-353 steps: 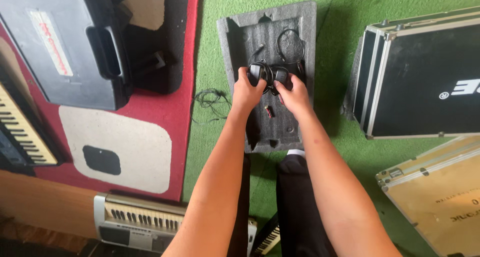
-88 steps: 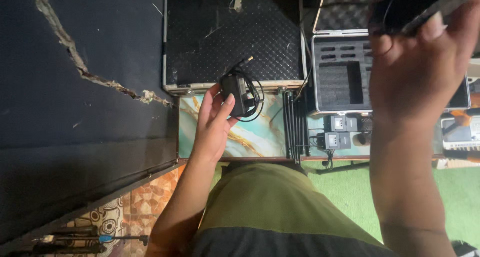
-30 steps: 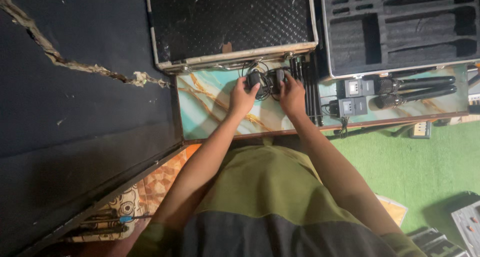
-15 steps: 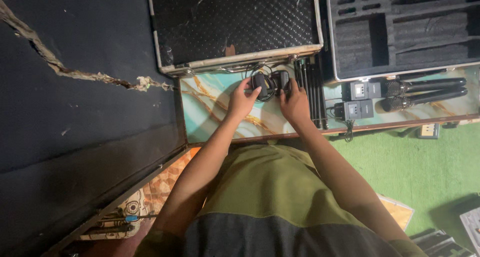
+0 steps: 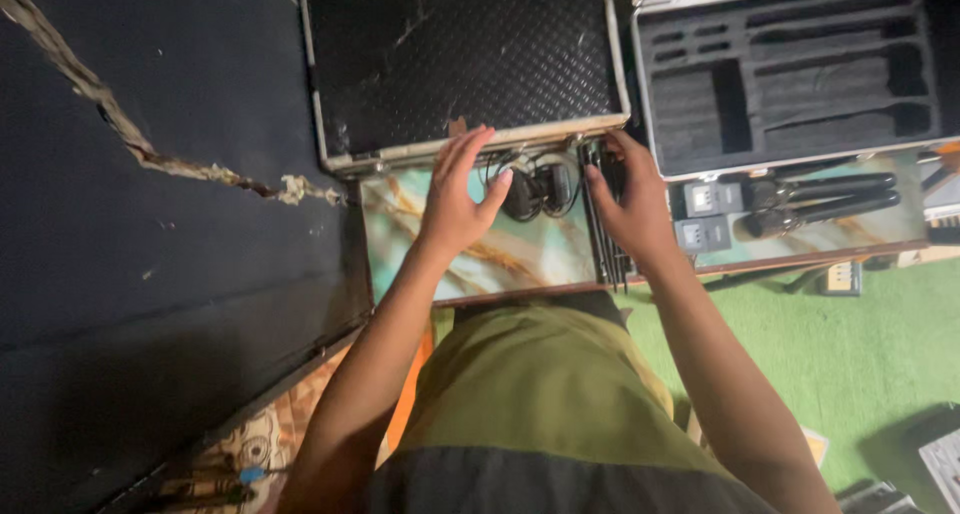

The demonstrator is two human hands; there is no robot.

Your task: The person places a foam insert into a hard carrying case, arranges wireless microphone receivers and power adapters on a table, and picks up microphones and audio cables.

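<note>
A small black power adapter with coiled cable (image 5: pixel 540 188) lies on a marble-patterned tabletop (image 5: pixel 540 259), just in front of a closed black diamond-plate case (image 5: pixel 460 59). My left hand (image 5: pixel 458 196) hovers open to its left, fingers spread, fingertips near the adapter. On the other side, my right hand (image 5: pixel 628 202) is open and rests over a bundle of thin black rods (image 5: pixel 603 249). Neither hand grips anything.
An open aluminium case with grey foam cut-outs (image 5: pixel 790 74) stands at the right. Two small grey units (image 5: pixel 703 217) and black microphones (image 5: pixel 820 202) lie in front of it. Dark cracked wall at left, green carpet (image 5: pixel 860 354) at lower right.
Both hands held the adapter and cable half a second ago; now it lies on the tabletop and both hands have let go and moved apart.
</note>
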